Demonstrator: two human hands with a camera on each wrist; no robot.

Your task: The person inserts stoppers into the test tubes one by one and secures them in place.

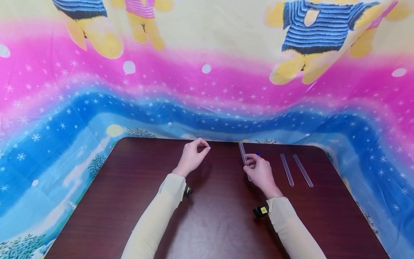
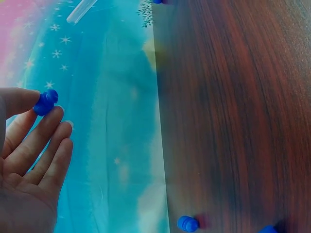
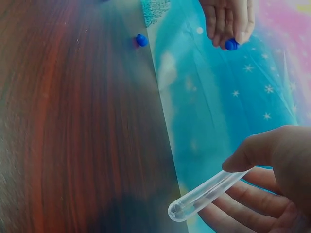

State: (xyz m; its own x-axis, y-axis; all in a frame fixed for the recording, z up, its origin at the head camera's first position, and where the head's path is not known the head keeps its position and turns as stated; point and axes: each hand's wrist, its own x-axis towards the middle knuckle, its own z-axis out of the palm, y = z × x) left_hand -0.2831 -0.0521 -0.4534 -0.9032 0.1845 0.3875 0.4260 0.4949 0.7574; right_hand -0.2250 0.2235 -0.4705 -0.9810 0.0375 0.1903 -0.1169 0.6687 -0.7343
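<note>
My left hand [image 1: 193,156] pinches a small blue stopper [image 2: 46,102] between thumb and fingertips, above the far edge of the table. In the head view the fingers hide that stopper. My right hand [image 1: 262,174] grips a clear test tube [image 1: 242,153], thumb on one side and fingers on the other. The tube's rounded end [image 3: 178,211] points down toward the table in the right wrist view, and its other end rises past the hand. Stopper and tube are apart, with a gap between the two hands.
Two more clear tubes, a nearer-in one [image 1: 287,170] and an outer one [image 1: 303,171], lie on the table right of my right hand. Loose blue stoppers [image 2: 187,224] lie near the table's far edge. A patterned curtain [image 1: 207,82] hangs behind the dark wooden table [image 1: 207,223].
</note>
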